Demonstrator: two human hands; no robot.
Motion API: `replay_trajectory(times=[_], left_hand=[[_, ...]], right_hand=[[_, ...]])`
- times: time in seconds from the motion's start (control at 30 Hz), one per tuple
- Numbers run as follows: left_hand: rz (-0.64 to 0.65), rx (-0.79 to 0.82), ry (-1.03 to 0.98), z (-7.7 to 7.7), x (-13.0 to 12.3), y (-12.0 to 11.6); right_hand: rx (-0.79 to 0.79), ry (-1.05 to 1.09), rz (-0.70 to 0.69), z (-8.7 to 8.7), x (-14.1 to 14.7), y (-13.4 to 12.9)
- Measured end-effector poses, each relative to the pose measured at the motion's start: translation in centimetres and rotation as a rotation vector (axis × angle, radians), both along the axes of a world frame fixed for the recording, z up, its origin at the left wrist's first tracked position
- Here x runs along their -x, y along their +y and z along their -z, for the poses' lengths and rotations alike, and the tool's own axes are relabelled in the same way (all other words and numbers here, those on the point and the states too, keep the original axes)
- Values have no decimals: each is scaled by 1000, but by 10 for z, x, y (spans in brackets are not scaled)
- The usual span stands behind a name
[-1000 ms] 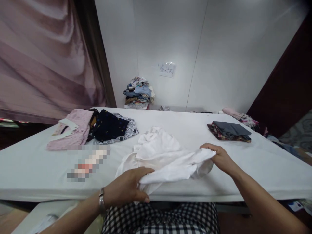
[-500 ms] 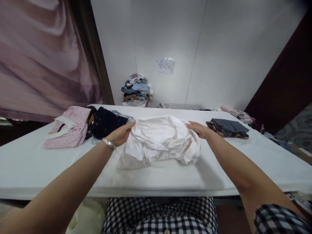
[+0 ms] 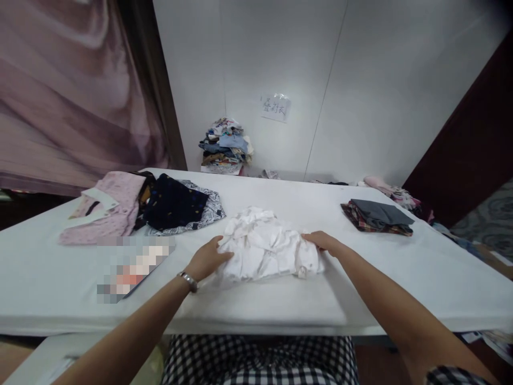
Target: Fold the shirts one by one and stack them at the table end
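A crumpled white garment [image 3: 266,246] lies bunched on the white-covered table in front of me. At its left edge is my left hand [image 3: 208,258], thumb and fingers apart, with a silver bracelet on the wrist. My right hand [image 3: 323,241] touches the garment's upper right side, its fingertips bent down over the cloth and partly hidden, so its grip is unclear.
Left on the table [image 3: 348,305] lie a pink garment [image 3: 120,200], a dark navy one [image 3: 176,200] and a patterned one [image 3: 214,208]. Folded clothes [image 3: 377,215] sit at right. A clothes pile [image 3: 226,147] stands by the wall, below a paper sign [image 3: 276,107].
The white garment has come down onto the table and is more bunched. Both hands have moved lower, and my left hand's fingers have spread. A blurred, pixelated patch now shows at left.
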State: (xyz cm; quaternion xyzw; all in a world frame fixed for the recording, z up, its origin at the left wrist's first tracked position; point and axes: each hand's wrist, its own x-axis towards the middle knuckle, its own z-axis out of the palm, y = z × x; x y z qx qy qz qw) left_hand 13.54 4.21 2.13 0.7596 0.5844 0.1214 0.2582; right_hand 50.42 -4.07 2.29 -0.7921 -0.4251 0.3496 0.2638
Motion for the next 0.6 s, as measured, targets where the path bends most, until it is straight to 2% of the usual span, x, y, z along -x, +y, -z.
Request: replay_trajectory(times=[0.17, 0.27, 0.37, 0.43, 0.53, 0.6], left_hand=[[64, -90, 209, -8, 6, 4], [31, -167, 273, -26, 17, 3], [-97, -295, 339, -56, 29, 4], [-185, -402, 377, -81, 41, 7], [-320, -581, 407, -119, 67, 13], [-394, -647, 345, -145, 84, 17]], right_hand=[[-171, -115, -36, -7, -4, 7], [-363, -46, 1, -25, -13, -1], [-679, 285, 64, -53, -13, -12], [-832, 471, 69, -74, -4, -21], [-917, 557, -5, -101, 20, -37], [-915, 531, -130, -115, 40, -51]])
